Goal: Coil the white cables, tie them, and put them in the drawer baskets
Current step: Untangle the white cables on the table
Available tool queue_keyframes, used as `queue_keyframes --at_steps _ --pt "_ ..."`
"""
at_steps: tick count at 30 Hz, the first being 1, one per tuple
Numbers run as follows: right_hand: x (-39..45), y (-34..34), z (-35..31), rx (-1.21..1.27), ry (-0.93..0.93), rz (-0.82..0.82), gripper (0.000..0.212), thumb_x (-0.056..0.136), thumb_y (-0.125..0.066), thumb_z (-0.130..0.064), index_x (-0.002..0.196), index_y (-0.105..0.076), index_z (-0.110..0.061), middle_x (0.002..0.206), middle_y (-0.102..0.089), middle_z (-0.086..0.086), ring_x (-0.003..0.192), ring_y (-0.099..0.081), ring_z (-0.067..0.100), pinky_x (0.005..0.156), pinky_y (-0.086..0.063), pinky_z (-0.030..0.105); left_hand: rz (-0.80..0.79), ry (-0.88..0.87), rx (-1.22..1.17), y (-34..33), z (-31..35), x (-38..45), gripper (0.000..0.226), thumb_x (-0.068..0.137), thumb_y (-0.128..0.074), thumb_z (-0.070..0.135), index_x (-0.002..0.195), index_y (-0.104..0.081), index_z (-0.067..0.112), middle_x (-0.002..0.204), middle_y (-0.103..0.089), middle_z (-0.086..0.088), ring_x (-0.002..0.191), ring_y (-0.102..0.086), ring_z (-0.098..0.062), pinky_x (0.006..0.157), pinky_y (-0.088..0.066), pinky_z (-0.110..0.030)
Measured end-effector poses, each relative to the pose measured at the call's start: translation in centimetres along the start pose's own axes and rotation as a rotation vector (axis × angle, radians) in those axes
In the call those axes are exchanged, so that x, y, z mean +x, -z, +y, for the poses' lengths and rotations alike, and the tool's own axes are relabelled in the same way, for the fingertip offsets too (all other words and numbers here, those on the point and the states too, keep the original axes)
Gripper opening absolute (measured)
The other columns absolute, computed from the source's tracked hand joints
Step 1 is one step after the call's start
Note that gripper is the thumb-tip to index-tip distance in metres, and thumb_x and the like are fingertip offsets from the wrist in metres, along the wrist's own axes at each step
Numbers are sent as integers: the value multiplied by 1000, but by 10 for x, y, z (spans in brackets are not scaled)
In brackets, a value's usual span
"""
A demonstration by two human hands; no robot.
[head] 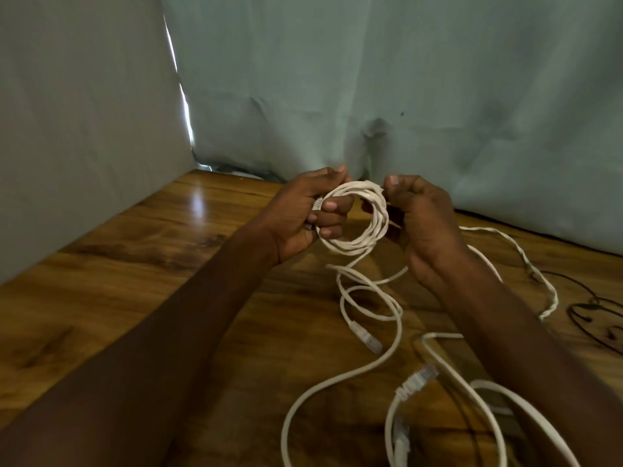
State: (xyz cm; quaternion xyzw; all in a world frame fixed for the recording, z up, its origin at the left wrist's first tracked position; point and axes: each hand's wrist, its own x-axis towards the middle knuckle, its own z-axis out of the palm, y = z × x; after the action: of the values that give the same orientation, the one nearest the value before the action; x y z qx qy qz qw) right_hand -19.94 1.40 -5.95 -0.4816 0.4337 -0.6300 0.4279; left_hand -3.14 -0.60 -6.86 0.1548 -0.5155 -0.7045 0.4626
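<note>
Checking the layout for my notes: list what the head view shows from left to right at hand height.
Left hand gripping the coil → white cable coil → right hand pinching the coil's other side → twisted white cable on the wooden table → thin black wire.

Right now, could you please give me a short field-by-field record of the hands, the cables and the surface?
left hand: grips one side of the white coil, held above the table
right hand: pinches the coil's other side
loose cable: uncoiled white length trails down onto the table
spare plugs: clear connector and another lie on the wood
other cable: thin black wire at the right edge
surface: wooden table
backdrop: pale green cloth
drawer baskets: not in view
</note>
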Motion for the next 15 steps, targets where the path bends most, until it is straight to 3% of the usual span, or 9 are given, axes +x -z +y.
queue_keyframes --at_steps 3,9,15 --pt "1 8 -5 -91 20 -86 9 98 -67 -15 97 -76 -18 83 -77 1 73 -70 14 66 -57 31 27 -35 60 -2 1 0 32 111 -39 25 81 -46 15 56 -37 3 35 -26 -4 39 -28 -21" --pt "-6 0 -9 76 151 108 12 98 -65 -5 99 -76 -9 84 -75 6 75 -74 17 64 -58 25 18 -38 47 0 0 -1 32 112 -36 21 82 -46 16 60 -37 2 36 -27 -3 43 -30 -23" --pt "-7 -4 -4 179 65 236 12 100 -64 -9 99 -76 -11 83 -74 4 69 -72 14 55 -54 23 -50 -27 86 -1 2 -3 31 111 -34 18 81 -42 17 62 -39 1 38 -28 -2 46 -28 -23"
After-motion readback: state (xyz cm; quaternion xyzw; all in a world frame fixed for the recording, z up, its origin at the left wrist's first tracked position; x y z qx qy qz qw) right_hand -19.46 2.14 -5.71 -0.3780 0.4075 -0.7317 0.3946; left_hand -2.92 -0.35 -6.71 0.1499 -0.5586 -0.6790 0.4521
